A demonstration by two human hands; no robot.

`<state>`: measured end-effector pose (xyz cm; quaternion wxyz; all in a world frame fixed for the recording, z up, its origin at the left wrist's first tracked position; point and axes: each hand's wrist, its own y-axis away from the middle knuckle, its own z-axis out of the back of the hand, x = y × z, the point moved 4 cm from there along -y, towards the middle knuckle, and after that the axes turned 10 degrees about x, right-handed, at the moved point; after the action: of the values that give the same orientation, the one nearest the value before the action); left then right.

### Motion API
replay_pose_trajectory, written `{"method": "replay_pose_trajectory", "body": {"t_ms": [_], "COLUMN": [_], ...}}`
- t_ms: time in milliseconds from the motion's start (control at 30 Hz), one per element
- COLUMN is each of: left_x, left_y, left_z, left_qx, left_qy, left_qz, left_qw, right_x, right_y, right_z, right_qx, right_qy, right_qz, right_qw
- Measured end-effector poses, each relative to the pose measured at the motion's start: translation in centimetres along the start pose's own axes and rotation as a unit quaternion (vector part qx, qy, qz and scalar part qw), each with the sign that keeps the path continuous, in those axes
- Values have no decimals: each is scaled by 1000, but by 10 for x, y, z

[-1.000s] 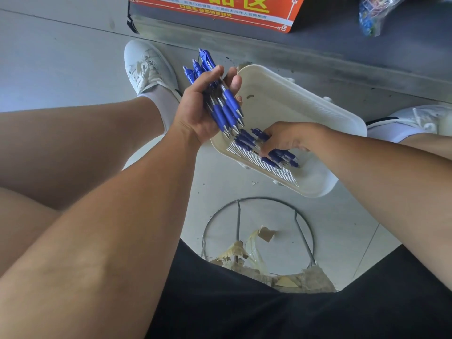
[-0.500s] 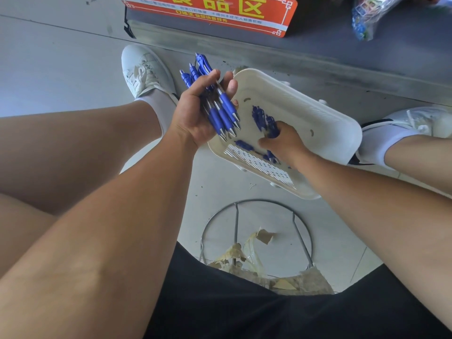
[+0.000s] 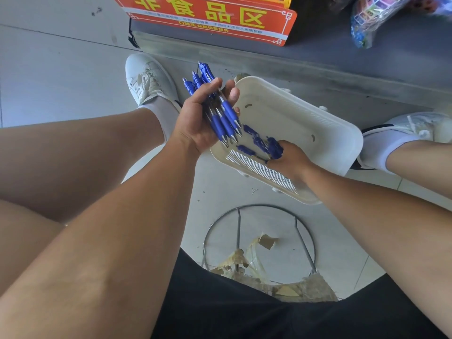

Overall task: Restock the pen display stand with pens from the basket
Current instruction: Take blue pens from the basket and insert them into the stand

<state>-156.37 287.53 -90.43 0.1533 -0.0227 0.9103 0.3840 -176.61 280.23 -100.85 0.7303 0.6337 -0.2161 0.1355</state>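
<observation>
Fingers [image 3: 233, 94] of left hand [image 3: 198, 118] curled round blue pens [image 3: 220, 121], right hand [image 3: 288, 160] gripping more in basket [image 3: 305, 123], sign [image 3: 210, 18] 非食品区

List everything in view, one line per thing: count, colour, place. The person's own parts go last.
basket: one, off-white, centre
held pens: several, blue with silver tips, in the left hand
loose pens: a few, blue, in the basket
sign: one, orange-red with yellow characters, top centre
ledge: one, grey, beyond the basket
bag: one, multicoloured, top right
wire frame: one, grey, floor, nearer than the basket
tape scraps: several, brown, on the wire frame
shoes: two, white, either side of the basket
shorts: one, black, bottom
left hand: one, holds the held pens
right hand: one, in the basket, grips loose pens
</observation>
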Motion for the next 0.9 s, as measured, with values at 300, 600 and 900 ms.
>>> {"method": "replay_pose_trajectory", "body": {"t_ms": [300,600,900], "left_x": [-2,0,13], "left_y": [-2,14,23], "left_z": [5,-18,-25], "left_qx": [-10,26,28], "left_qy": [-50,-95,-129], "left_qz": [-6,9,6], "left_qw": [999,995,991], "right_x": [24,57,111], "right_y": [10,51,120], "right_z": [21,37,32], "right_qx": [39,71,45], "right_qy": [-61,-121,-192], "right_qz": [-39,31,123], "right_qw": [997,990,973]}}
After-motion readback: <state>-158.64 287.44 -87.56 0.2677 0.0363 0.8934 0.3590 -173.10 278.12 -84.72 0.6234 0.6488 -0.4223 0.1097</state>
